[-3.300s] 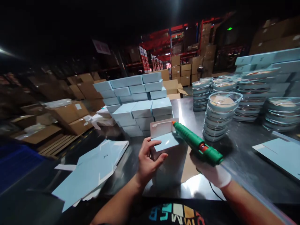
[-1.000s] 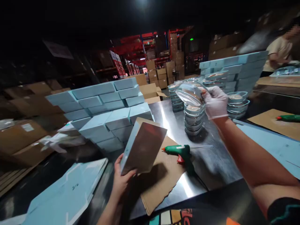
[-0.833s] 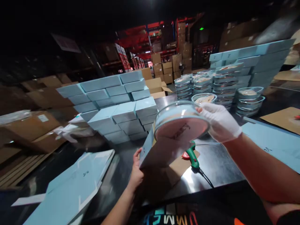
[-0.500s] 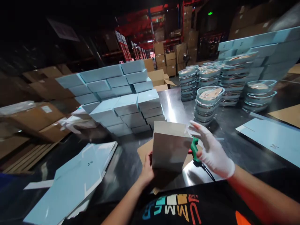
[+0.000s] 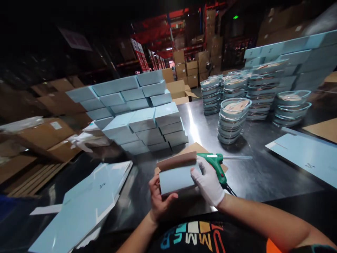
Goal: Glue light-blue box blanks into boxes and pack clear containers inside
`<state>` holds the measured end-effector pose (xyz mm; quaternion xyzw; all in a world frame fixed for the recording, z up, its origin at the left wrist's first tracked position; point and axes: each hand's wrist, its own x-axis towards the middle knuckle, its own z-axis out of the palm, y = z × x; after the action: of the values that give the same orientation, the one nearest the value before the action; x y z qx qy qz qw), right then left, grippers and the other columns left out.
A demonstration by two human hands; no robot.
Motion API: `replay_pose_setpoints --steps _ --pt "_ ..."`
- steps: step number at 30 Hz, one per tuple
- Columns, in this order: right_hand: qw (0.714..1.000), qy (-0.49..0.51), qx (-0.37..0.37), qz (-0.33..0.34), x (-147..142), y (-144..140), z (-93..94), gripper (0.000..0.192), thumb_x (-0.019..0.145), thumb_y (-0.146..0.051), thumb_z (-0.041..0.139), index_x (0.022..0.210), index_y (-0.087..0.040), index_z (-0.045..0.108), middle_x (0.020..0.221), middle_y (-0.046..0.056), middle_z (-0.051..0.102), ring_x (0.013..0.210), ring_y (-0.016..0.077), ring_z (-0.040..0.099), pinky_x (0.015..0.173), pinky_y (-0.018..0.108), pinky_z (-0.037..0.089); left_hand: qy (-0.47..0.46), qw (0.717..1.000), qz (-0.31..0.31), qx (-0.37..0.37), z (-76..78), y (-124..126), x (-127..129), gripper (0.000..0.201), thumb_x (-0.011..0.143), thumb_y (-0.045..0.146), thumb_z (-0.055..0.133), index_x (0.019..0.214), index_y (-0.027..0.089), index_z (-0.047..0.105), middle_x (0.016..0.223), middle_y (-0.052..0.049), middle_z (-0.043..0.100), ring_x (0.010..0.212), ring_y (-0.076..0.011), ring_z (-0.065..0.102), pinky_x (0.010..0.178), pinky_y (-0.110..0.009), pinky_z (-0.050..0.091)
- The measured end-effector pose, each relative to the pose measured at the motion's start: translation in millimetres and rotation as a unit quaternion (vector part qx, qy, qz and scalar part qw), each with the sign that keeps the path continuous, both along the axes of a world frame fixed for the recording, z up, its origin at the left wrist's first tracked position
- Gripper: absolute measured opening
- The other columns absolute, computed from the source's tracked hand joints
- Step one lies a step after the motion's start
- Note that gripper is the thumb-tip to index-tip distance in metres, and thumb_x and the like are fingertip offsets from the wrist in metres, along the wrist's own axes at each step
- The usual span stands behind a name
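Note:
A light-blue cardboard box (image 5: 176, 180) is held between my two hands near the table's front edge, tilted so a pale face points towards me. Along its far upper edge a brownish flap (image 5: 176, 161) stands up. My left hand (image 5: 159, 197), bare, grips the box at its left end, with the thumb below the near edge. In a white glove, my right hand (image 5: 210, 181) holds the right end, thumb on the pale face. Just behind the glove lies a green glue gun (image 5: 219, 164), a clear glue stick (image 5: 238, 157) jutting from it. Beneath the box is a brown cardboard piece (image 5: 196, 147).
Finished-looking blue boxes (image 5: 143, 121) are stacked at the back left. Stacked clear containers (image 5: 231, 123) stand back right. Flat blue sheets (image 5: 86, 196) lie left, and another blue sheet (image 5: 308, 160) lies right on the metal table (image 5: 263, 179).
The box has been tipped and lowered, so its pale-blue face now shows. My right hand has moved left and closed on it. The glue gun is now more exposed.

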<state>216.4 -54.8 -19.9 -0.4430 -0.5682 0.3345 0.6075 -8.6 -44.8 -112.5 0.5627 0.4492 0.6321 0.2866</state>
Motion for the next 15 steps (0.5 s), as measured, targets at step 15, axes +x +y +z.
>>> replay_pose_setpoints --steps 15 --pt "0.887 -0.385 -0.225 -0.117 114.3 38.4 -30.0 0.048 0.067 -0.029 0.086 0.113 -0.019 0.080 0.082 0.013 0.079 0.075 0.0347 0.077 0.074 0.044 0.061 0.062 0.995 0.074 0.024 40.5 11.2 -0.1 0.068 0.071 0.083 0.088 0.107 0.026 0.081 0.112 -0.010 0.077 0.138 -0.0386 0.061 0.123 -0.051 0.047"
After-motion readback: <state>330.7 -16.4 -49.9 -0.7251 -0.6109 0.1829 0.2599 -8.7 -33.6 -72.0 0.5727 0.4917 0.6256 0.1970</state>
